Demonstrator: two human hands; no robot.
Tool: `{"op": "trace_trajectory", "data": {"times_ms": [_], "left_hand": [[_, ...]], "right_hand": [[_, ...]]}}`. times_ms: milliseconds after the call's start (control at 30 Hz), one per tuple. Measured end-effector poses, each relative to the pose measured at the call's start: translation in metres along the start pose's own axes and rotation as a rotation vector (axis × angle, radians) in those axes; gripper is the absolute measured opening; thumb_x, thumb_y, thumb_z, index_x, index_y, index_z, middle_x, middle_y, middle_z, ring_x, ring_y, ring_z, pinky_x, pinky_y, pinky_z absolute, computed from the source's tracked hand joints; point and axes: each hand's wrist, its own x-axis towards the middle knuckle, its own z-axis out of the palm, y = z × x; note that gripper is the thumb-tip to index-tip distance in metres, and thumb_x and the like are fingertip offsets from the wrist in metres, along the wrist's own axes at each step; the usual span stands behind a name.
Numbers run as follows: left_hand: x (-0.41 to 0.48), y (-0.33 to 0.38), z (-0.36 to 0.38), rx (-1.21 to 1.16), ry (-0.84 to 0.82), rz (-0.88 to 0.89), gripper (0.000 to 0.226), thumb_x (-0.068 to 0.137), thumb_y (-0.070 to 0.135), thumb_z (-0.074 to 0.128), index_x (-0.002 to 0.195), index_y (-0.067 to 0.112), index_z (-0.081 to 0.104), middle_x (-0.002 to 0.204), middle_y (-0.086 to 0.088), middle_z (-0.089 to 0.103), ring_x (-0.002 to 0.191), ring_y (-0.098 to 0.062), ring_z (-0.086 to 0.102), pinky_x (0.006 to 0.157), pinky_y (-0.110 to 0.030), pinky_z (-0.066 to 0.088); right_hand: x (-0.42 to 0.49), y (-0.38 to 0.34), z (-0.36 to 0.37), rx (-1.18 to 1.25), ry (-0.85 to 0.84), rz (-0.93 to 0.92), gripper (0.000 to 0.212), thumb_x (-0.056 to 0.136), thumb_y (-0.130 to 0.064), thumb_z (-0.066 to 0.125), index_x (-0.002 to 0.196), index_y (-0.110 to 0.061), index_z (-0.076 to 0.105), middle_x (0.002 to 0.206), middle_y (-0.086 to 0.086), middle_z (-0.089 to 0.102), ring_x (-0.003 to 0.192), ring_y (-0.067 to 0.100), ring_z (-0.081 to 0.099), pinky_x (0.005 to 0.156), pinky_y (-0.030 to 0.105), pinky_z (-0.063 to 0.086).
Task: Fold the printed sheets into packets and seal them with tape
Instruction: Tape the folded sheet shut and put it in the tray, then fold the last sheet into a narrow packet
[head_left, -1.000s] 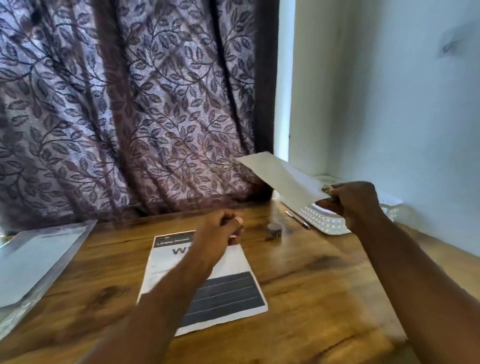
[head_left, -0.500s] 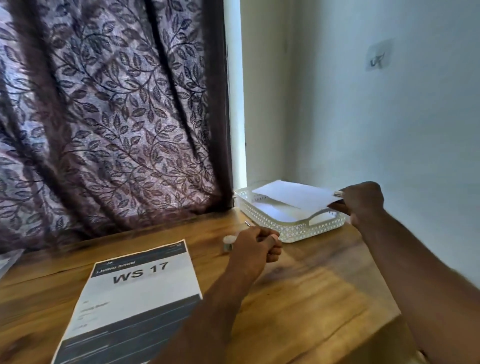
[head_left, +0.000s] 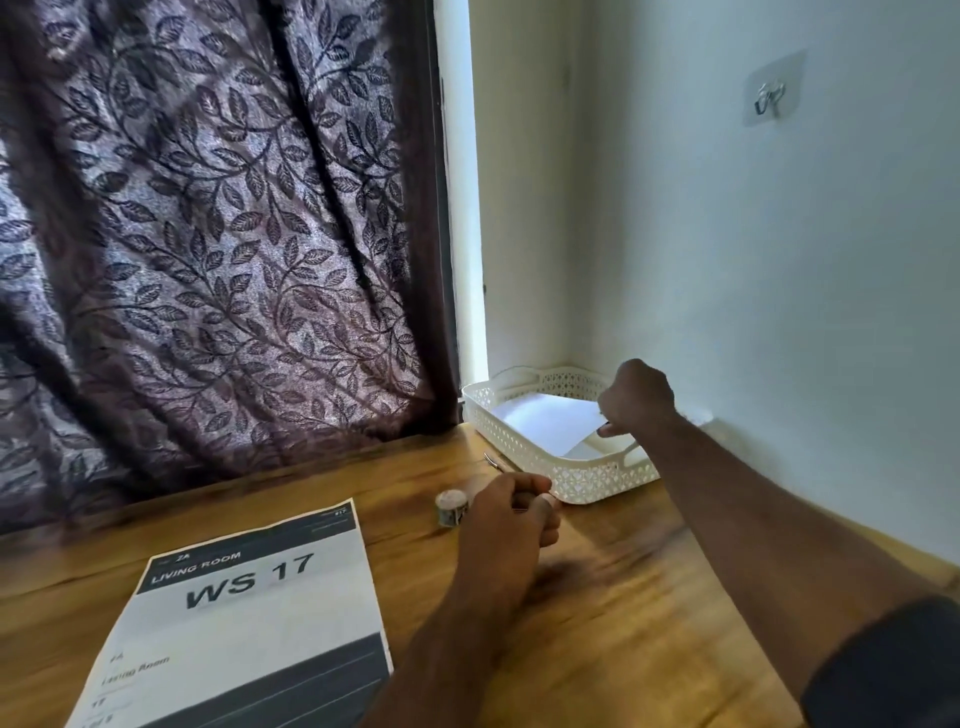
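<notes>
Folded packet (head_left: 550, 423) has come down into the white basket (head_left: 597, 480) at the table's far right corner; your right hand (head_left: 636, 397) still pinches its edge. Left hand (head_left: 511, 512) curled, contents indeterminate. Release; unfolded sheet (head_left: 249, 618) is next.

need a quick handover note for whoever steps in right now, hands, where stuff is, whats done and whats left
Right hand: over the white basket at the table's far right corner, fingers pinched on the edge of a folded white packet that lies in the basket.
Left hand: curled shut over the table beside the small tape roll; whether it holds anything cannot be told.
A thin metal tool lies between the tape roll and the basket.
Done: one packet is in the basket; more white paper lies under it.
Left: the printed sheet marked WS 17 lies flat and unfolded on the table, so it needs folding and taping.
</notes>
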Motion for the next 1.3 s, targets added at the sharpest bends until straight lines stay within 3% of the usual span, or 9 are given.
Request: {"op": "trace_trajectory", "data": {"times_ms": [100,200,267,500,733,867,1000,1133,1300], "left_hand": [[-0.002,-0.002,0.001,0.077,0.007,0.007,0.013,0.093,0.009,0.065,0.100,0.020,0.067,0.095,-0.007,0.071,0.078,-0.014,0.067,0.073,-0.032,0.062],[-0.003,-0.004,0.002,0.127,0.008,0.034,0.018,0.093,0.010,0.066,0.102,0.025,0.066,0.094,0.003,0.070,0.083,-0.011,0.067,0.076,-0.033,0.062],[-0.002,-0.005,0.001,0.181,0.009,0.047,0.019,0.092,0.012,0.067,0.104,0.027,0.066,0.095,0.006,0.071,0.083,-0.010,0.067,0.077,-0.036,0.062],[-0.001,-0.009,0.001,0.334,0.001,0.103,0.022,0.093,0.018,0.066,0.113,0.027,0.066,0.101,0.007,0.072,0.088,-0.011,0.068,0.079,-0.035,0.060],[-0.007,0.005,0.001,0.403,0.073,0.238,0.020,0.093,0.014,0.065,0.111,0.021,0.068,0.099,0.010,0.071,0.090,-0.007,0.067,0.089,-0.035,0.056],[-0.018,0.019,-0.011,0.556,0.146,0.341,0.017,0.093,0.014,0.064,0.108,0.018,0.071,0.098,0.009,0.072,0.087,-0.003,0.063,0.084,-0.021,0.052],[-0.032,0.035,-0.040,0.690,0.238,0.410,0.017,0.094,0.014,0.062,0.108,0.016,0.071,0.100,0.005,0.072,0.086,-0.003,0.057,0.071,-0.006,0.037],[-0.050,0.039,-0.079,0.736,0.276,0.379,0.017,0.093,0.014,0.063,0.107,0.016,0.071,0.103,0.001,0.073,0.096,-0.015,0.065,0.087,-0.029,0.050],[-0.064,0.040,-0.147,0.893,0.324,0.333,0.014,0.094,0.018,0.061,0.104,0.018,0.071,0.100,0.001,0.073,0.087,-0.014,0.062,0.075,-0.023,0.042]], "right_hand": [[-0.003,-0.003,0.010,-0.248,-0.059,-0.070,0.005,0.090,-0.002,0.061,0.086,-0.001,0.058,0.089,0.016,0.076,0.082,0.029,0.075,0.077,0.033,0.060],[0.000,-0.002,0.018,-0.383,-0.048,-0.127,0.026,0.091,-0.002,0.053,0.116,0.001,0.062,0.117,0.019,0.068,0.107,0.034,0.068,0.089,0.037,0.055],[0.001,-0.001,0.021,-0.434,-0.056,-0.143,0.031,0.093,-0.001,0.051,0.122,0.000,0.061,0.123,0.018,0.065,0.113,0.033,0.065,0.090,0.037,0.053],[-0.004,0.001,0.019,-0.355,-0.028,-0.188,0.029,0.093,-0.003,0.052,0.120,0.000,0.062,0.119,0.018,0.066,0.111,0.035,0.065,0.085,0.035,0.052],[-0.042,0.014,0.000,-0.022,0.122,-0.406,0.016,0.086,-0.011,0.060,0.088,-0.011,0.076,0.093,0.008,0.076,0.095,0.029,0.069,0.086,0.039,0.056],[-0.095,0.013,0.011,0.035,0.158,-0.510,0.011,0.087,-0.013,0.063,0.085,-0.010,0.073,0.085,0.007,0.075,0.084,0.027,0.069,0.076,0.036,0.055],[-0.148,0.005,0.031,0.052,0.121,-0.624,0.013,0.089,-0.015,0.061,0.083,-0.012,0.072,0.079,0.004,0.073,0.074,0.021,0.066,0.068,0.033,0.053],[-0.184,-0.010,0.056,0.074,-0.006,-0.643,0.016,0.089,-0.014,0.059,0.089,-0.013,0.074,0.084,0.002,0.074,0.076,0.019,0.066,0.070,0.032,0.052],[-0.218,-0.037,0.093,-0.018,-0.185,-0.756,0.014,0.093,-0.017,0.059,0.088,-0.015,0.072,0.085,0.001,0.070,0.073,0.015,0.058,0.063,0.028,0.044]]}}
